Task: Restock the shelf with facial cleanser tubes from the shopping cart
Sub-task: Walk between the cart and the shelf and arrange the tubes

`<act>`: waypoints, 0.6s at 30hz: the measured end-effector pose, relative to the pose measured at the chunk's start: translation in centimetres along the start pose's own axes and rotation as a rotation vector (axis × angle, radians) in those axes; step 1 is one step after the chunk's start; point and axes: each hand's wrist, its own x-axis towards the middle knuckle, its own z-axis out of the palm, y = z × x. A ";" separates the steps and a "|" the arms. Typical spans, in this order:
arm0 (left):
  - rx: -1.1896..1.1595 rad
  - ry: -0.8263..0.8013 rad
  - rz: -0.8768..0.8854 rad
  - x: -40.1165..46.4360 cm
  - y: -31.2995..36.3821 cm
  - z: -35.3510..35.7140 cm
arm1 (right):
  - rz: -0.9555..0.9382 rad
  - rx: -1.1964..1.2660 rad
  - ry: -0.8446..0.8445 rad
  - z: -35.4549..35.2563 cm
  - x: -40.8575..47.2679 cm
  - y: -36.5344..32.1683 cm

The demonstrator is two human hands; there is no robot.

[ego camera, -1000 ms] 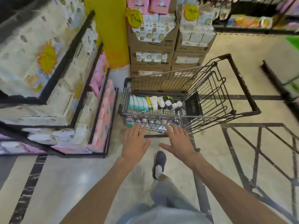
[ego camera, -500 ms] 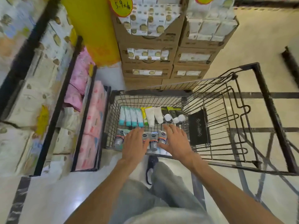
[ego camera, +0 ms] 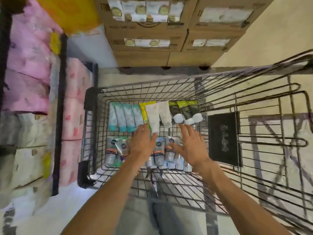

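1. Facial cleanser tubes lie in two rows on the floor of the shopping cart, and both hands now reach down among them, whereas a second ago they hovered at the cart's near rim.
2. Left hand has its fingers stretched forward and flat, its fingertips touching the near end of a white tube in the far row; it grips nothing yet.
3. Right hand is spread, palm down, above the right part of the near row, its fingertips close to the white caps of the dark tubes; whether it touches anything cannot be told.
4. Teal tubes sit at the far left of the far row, apart from either hand.
5. Since the view has dropped closer over the cart, the person appears to have bent down; the picking-up step is judged to be just beginning, with no tube lifted.
6. Pink packs fill the shelf at left, and cardboard boxes stand beyond the cart; the shelf meant for the tubes is not identifiable.
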 end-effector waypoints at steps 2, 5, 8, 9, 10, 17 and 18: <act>-0.014 -0.016 -0.018 3.1 0.2 1.7 | 0.016 0.036 -0.011 1.1 1.7 0.8; -0.050 -0.014 -0.115 7.0 0.5 4.4 | 0.038 0.063 -0.041 3.1 3.9 2.0; -0.139 0.007 -0.189 9.7 0.4 7.2 | 0.061 0.095 -0.036 4.9 5.2 3.2; -0.155 0.026 -0.202 10.2 0.3 7.8 | 0.071 0.107 -0.033 5.4 5.6 3.6; -0.173 0.057 -0.217 10.6 0.2 8.3 | 0.082 0.119 -0.029 5.8 5.8 3.8; -0.291 0.114 -0.328 11.1 -0.2 8.4 | 0.145 0.169 -0.059 5.9 5.7 4.7; -0.302 0.093 -0.349 11.0 -0.7 8.1 | 0.148 0.168 -0.068 5.6 5.7 4.6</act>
